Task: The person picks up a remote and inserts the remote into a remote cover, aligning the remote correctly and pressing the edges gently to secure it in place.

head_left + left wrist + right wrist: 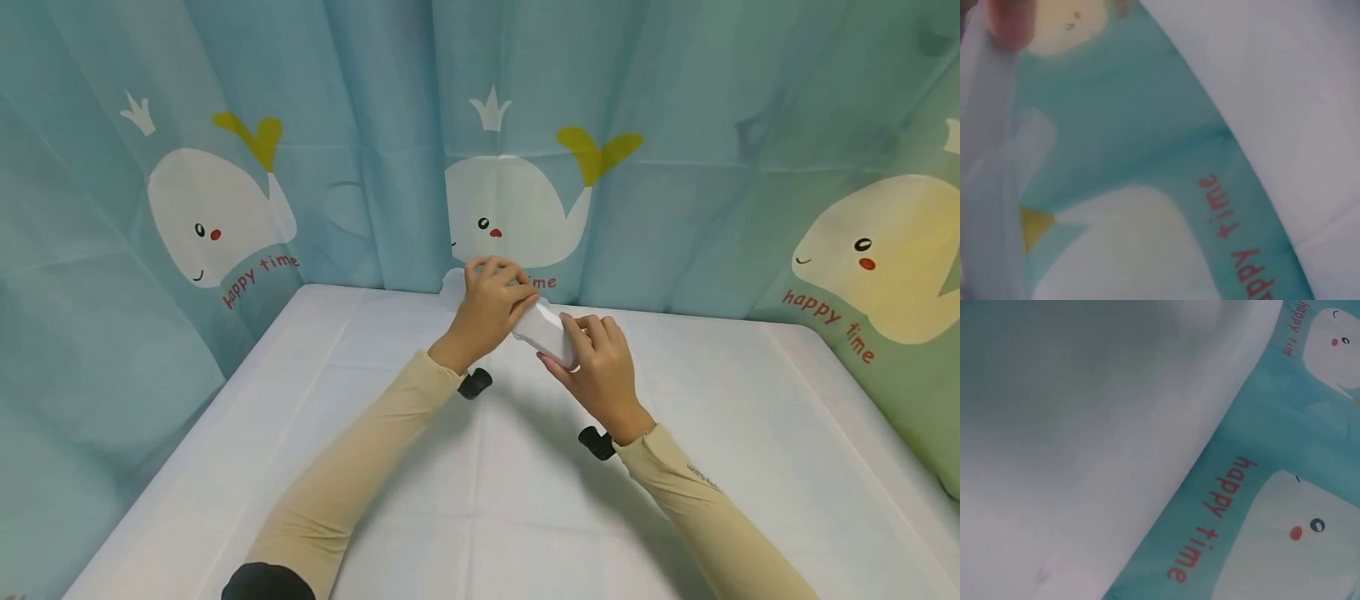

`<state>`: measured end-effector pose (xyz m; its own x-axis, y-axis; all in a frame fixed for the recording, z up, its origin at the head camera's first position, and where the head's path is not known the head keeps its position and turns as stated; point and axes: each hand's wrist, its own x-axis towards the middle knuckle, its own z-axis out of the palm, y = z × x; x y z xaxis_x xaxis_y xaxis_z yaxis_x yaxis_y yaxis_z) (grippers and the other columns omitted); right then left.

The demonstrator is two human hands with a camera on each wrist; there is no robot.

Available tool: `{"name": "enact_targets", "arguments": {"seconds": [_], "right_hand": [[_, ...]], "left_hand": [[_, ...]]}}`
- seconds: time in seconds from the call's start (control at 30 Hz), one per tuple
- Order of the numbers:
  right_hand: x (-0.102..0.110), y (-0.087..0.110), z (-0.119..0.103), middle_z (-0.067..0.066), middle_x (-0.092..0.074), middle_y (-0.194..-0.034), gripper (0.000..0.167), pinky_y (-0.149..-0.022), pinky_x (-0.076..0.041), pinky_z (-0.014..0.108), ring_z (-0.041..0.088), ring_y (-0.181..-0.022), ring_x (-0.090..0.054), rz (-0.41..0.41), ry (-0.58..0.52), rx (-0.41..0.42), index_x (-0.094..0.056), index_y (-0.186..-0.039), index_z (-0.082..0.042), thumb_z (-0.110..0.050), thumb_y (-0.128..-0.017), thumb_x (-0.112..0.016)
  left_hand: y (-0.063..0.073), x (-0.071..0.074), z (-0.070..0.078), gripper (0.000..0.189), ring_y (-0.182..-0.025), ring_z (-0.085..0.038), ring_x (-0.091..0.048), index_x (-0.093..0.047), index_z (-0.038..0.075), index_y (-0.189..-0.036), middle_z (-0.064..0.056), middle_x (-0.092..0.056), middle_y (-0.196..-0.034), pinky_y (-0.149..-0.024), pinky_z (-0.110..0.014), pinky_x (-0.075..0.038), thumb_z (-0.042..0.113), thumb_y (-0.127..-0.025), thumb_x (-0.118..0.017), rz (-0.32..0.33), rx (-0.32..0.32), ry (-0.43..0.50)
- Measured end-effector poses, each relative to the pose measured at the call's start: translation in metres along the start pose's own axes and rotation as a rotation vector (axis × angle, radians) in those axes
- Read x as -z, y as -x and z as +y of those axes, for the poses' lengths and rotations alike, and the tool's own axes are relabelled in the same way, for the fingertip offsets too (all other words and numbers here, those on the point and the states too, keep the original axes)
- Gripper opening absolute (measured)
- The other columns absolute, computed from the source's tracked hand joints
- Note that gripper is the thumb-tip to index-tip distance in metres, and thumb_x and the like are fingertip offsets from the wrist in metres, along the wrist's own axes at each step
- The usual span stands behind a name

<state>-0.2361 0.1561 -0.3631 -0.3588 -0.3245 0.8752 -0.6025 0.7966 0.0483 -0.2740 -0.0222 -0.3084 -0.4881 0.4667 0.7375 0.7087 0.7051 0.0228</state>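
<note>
Above the far part of the table, a small white block-shaped object [545, 333] is held tilted between two hands; its exact kind cannot be made out. The left hand [491, 300] grips its upper left end with curled fingers, hiding that end. At the lower right end, the right hand [600, 358] pinches it between thumb and fingers. A pale piece [452, 286] shows past the left hand's fingers; whether it belongs to the object is unclear. In the left wrist view, a fingertip [1011, 24] lies against a blurred, pale sheet-like surface [988, 156].
A white-covered table [420, 533] lies under both arms. Behind it hangs a blue-green curtain [397, 208] printed with whales. Black wrist-mounted pieces sit under the left wrist [476, 383] and right wrist [596, 443].
</note>
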Motion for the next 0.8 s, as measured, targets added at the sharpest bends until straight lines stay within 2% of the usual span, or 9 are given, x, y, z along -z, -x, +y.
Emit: {"name": "enact_targets", "arguments": {"seconds": [0.13,0.2,0.27,0.33,0.4,0.47,0.53,0.67,0.8], "right_hand": [[0.0,-0.001,-0.001,0.017,-0.056,-0.083,0.056,-0.06,-0.041,0.037,0.029,-0.066,-0.046,0.003,-0.003,-0.003,-0.065,-0.102,0.006,-0.023,-0.06,-0.087],[-0.001,-0.002,-0.001,0.017,-0.056,-0.083,0.055,-0.06,-0.041,0.037,0.029,-0.066,-0.047,0.005,-0.005,-0.004,-0.064,-0.101,0.006,-0.024,-0.061,-0.087],[-0.002,-0.003,-0.001,0.017,-0.055,-0.083,0.055,-0.06,-0.041,0.037,0.029,-0.066,-0.047,0.015,-0.014,-0.019,-0.064,-0.101,0.006,-0.023,-0.06,-0.087],[-0.002,-0.003,0.0,0.018,-0.056,-0.084,0.053,-0.061,-0.042,0.037,0.031,-0.067,-0.048,0.01,-0.025,-0.054,-0.063,-0.101,0.006,-0.023,-0.063,-0.085],[-0.001,-0.004,0.001,0.019,-0.055,-0.085,0.053,-0.061,-0.042,0.038,0.033,-0.07,-0.048,0.012,-0.057,-0.111,-0.062,-0.102,0.007,-0.022,-0.065,-0.085],[0.0,-0.006,0.0,0.021,-0.053,-0.086,0.052,-0.062,-0.041,0.039,0.033,-0.073,-0.047,0.019,-0.109,-0.192,-0.061,-0.104,0.008,-0.02,-0.067,-0.084],[0.001,-0.008,-0.002,0.022,-0.051,-0.088,0.053,-0.064,-0.039,0.039,0.033,-0.077,-0.045,0.017,-0.174,-0.269,-0.06,-0.108,0.009,-0.018,-0.068,-0.083],[0.001,-0.013,-0.01,0.024,-0.051,-0.095,0.058,-0.069,-0.042,0.04,0.034,-0.085,-0.047,-0.036,-0.275,-0.356,-0.056,-0.119,0.01,-0.017,-0.073,-0.08],[0.003,-0.015,-0.018,0.024,-0.054,-0.105,0.062,-0.073,-0.048,0.042,0.034,-0.093,-0.051,-0.112,-0.33,-0.37,-0.051,-0.127,0.008,-0.016,-0.077,-0.078]], "left_hand": [[0.001,-0.003,0.004,0.016,-0.1,-0.02,-0.053,-0.075,0.013,-0.084,0.0,-0.065,-0.091,-0.097,-0.046,-0.032,0.021,-0.09,-0.062,-0.007,-0.068,0.013],[0.002,-0.004,0.004,0.015,-0.103,-0.021,-0.051,-0.075,0.014,-0.09,-0.001,-0.065,-0.098,-0.098,-0.044,-0.032,0.021,-0.091,-0.061,-0.006,-0.073,0.004],[0.005,-0.006,0.004,0.017,-0.109,-0.023,-0.047,-0.073,0.013,-0.101,-0.004,-0.062,-0.109,-0.097,-0.044,-0.031,0.02,-0.091,-0.061,0.017,-0.042,0.004],[0.012,-0.009,0.004,0.021,-0.111,-0.025,-0.041,-0.068,0.011,-0.109,-0.008,-0.056,-0.117,-0.094,-0.043,-0.03,0.019,-0.091,-0.061,0.094,-0.002,0.0],[0.021,-0.011,0.005,0.024,-0.107,-0.027,-0.039,-0.063,0.008,-0.11,-0.011,-0.053,-0.116,-0.091,-0.043,-0.03,0.019,-0.089,-0.063,0.183,0.057,-0.007],[0.03,-0.014,0.008,0.02,-0.1,-0.026,-0.041,-0.06,0.007,-0.1,-0.01,-0.055,-0.105,-0.087,-0.043,-0.032,0.021,-0.087,-0.066,0.24,0.11,-0.02],[0.037,-0.017,0.011,0.019,-0.093,-0.025,-0.046,-0.058,0.008,-0.092,-0.007,-0.057,-0.093,-0.086,-0.041,-0.034,0.025,-0.086,-0.067,0.232,0.149,-0.04],[0.039,-0.019,0.015,0.019,-0.087,-0.022,-0.052,-0.059,0.009,-0.087,-0.004,-0.059,-0.085,-0.086,-0.039,-0.038,0.027,-0.09,-0.063,0.146,0.187,-0.056],[0.038,-0.015,0.016,0.014,-0.083,-0.022,-0.054,-0.059,0.007,-0.085,-0.004,-0.061,-0.08,-0.087,-0.039,-0.041,0.019,-0.092,-0.06,0.177,0.24,-0.038]]}}
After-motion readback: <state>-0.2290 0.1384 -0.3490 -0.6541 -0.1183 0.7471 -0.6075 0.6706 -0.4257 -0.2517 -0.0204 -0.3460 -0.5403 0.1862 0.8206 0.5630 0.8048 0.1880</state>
